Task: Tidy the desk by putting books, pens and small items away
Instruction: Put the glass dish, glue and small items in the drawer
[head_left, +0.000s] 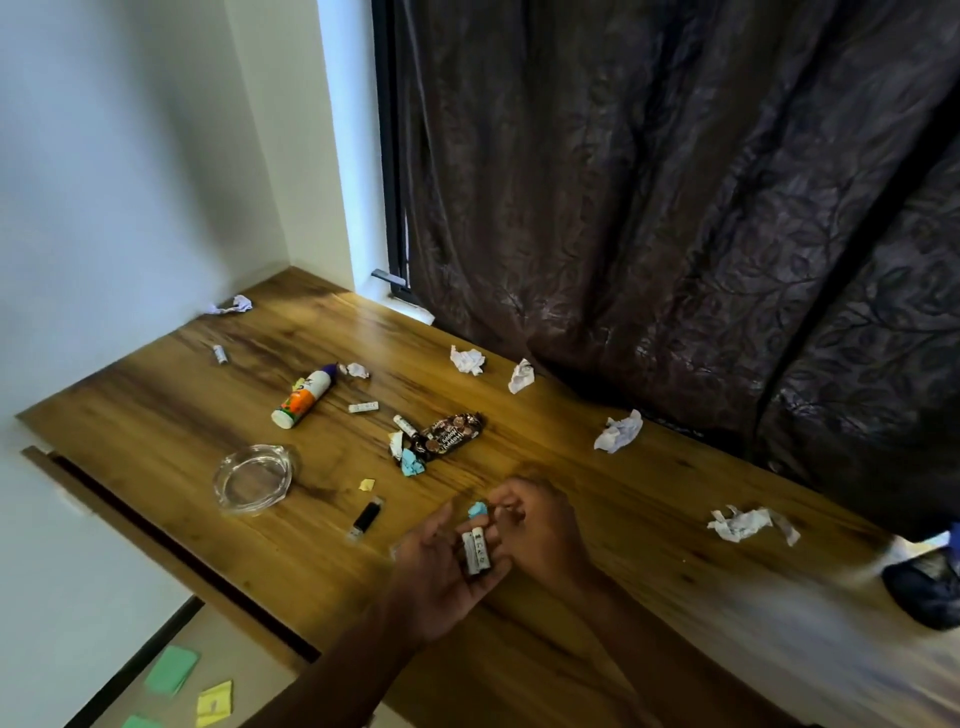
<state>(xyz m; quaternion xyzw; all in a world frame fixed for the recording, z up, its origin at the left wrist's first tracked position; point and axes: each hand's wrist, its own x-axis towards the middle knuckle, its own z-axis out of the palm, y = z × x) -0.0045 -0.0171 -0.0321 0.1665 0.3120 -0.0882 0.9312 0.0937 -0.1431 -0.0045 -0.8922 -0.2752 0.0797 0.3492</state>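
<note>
Two batteries (476, 552) cupped in left hand (441, 566), right hand (535, 525) pinching blue scrap (478, 510)
Keep palm level; more batteries lie at 11 o'clock

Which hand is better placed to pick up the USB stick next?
Right hand: it holds only a blue scrap. The left hand, though nearer the USB stick, already cradles two batteries.

A dark curtain (675, 182) hangs behind; coloured papers (171, 670), perhaps notes, lie below.
</note>
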